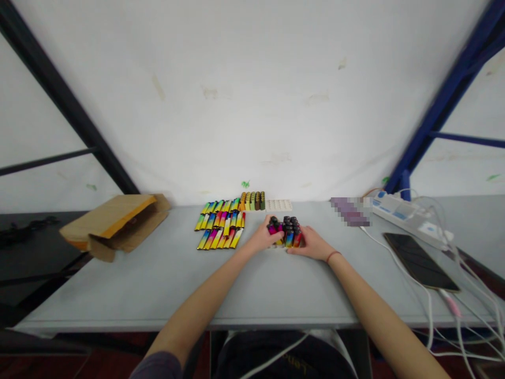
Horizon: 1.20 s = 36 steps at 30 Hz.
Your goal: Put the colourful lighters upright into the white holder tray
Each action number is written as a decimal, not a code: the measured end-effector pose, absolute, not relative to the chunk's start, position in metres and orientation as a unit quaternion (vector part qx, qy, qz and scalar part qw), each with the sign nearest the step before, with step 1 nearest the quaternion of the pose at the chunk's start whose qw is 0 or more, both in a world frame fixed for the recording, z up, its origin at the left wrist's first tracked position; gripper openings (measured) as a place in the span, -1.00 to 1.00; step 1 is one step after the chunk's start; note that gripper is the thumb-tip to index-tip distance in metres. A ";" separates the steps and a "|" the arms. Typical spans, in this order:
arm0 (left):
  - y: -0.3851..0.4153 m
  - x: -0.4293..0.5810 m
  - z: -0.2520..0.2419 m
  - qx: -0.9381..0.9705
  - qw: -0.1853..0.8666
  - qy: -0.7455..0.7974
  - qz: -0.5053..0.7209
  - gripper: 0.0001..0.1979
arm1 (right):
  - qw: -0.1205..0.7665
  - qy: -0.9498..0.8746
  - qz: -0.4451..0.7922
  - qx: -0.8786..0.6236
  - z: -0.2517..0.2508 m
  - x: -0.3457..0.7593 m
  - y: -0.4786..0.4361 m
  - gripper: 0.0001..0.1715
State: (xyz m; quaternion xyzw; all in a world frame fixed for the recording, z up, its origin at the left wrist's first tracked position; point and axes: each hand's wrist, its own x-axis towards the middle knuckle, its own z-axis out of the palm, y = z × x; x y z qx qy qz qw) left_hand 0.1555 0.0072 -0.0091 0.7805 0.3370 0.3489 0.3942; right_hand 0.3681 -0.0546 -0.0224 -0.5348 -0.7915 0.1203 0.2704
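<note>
Several colourful cylinders with black tops stand upright in a cluster in the middle of the table, with a bit of white tray showing beneath. On the cluster's left side, my left hand is closed round a magenta cylinder with a black top. My right hand is curled against the right side of the cluster, its fingers on the red and blue cylinders. To the left, rows of colourful cylinders lie flat. Behind them stands a block of yellow-green and dark cylinders, beside a white tray with round hollows.
An open cardboard box lies at the left. At the right are a blurred purple item, a white power strip, a black phone and white cables. The table's front edge is near my body.
</note>
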 end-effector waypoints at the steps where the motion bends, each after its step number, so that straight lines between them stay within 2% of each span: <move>1: 0.007 0.156 -0.009 0.780 0.392 0.336 0.354 -0.63 | 0.269 -0.792 0.122 -0.535 -0.022 0.368 -0.055 -0.44; 9: -0.002 0.157 -0.002 0.800 0.404 0.317 0.310 -0.56 | 0.266 -0.795 0.119 -0.531 -0.023 0.368 -0.054 -0.47; 14: -0.002 0.159 -0.009 0.773 0.406 0.340 0.350 -0.68 | 0.269 -0.797 0.115 -0.528 -0.023 0.368 -0.054 -0.48; 25: -0.006 0.163 -0.007 0.743 0.370 0.379 0.410 -0.64 | 0.268 -0.796 0.124 -0.529 -0.021 0.368 -0.055 -0.47; 30: -0.007 0.138 0.022 0.631 0.443 0.436 0.464 -0.65 | 0.274 -0.790 0.128 -0.532 -0.020 0.367 -0.055 -0.44; 33: -0.005 0.095 0.046 0.587 0.476 0.493 0.430 -0.64 | 0.276 -0.790 0.132 -0.532 -0.020 0.368 -0.055 -0.42; 36: -0.003 0.045 0.065 0.645 0.388 0.581 0.311 -0.65 | 0.273 -0.791 0.136 -0.530 -0.020 0.368 -0.055 -0.42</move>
